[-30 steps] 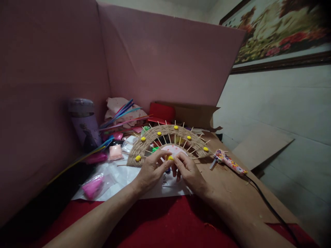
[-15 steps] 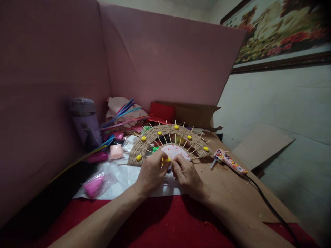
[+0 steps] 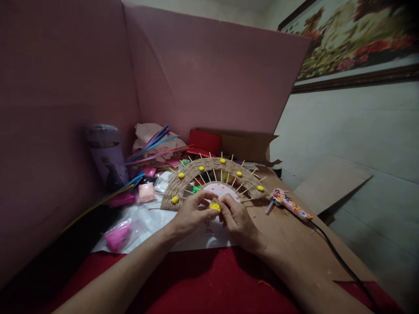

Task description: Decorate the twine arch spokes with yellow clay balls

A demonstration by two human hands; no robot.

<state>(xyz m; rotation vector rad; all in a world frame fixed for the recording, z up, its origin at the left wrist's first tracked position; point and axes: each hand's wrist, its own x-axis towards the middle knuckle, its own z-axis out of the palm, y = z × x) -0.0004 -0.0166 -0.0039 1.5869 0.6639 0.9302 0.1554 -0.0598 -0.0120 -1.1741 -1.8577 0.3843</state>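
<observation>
Between my hands is a small lump of yellow modelling clay [image 3: 214, 206], perhaps in a clear wrapper; I cannot tell for sure. My left hand [image 3: 193, 213] grips its left side with thumb and fingers. On the other side, the fingertips of my right hand [image 3: 236, 220] pinch it. Just beyond them stands a half-round fan shape [image 3: 209, 164] of wound brown twine on thin sticks. Several yellow clay dots [image 3: 223, 161] sit along its band. At its centre is a pale half-disc [image 3: 220, 190] with red spots, partly hidden by my hands.
On the right, a flower-patterned glue gun [image 3: 291, 206] with a black cord lies on cardboard [image 3: 294, 244]. To the left are a pink clay packet [image 3: 118, 237], a peach packet [image 3: 146, 192], pipe cleaners [image 3: 153, 144] and a purple tumbler [image 3: 106, 157]. Red cloth [image 3: 196, 279] covers the near side.
The yellow clay has turned and shows more of its face between my hands. My left fingers have loosened and spread around it. The fan shape and the other things stay put.
</observation>
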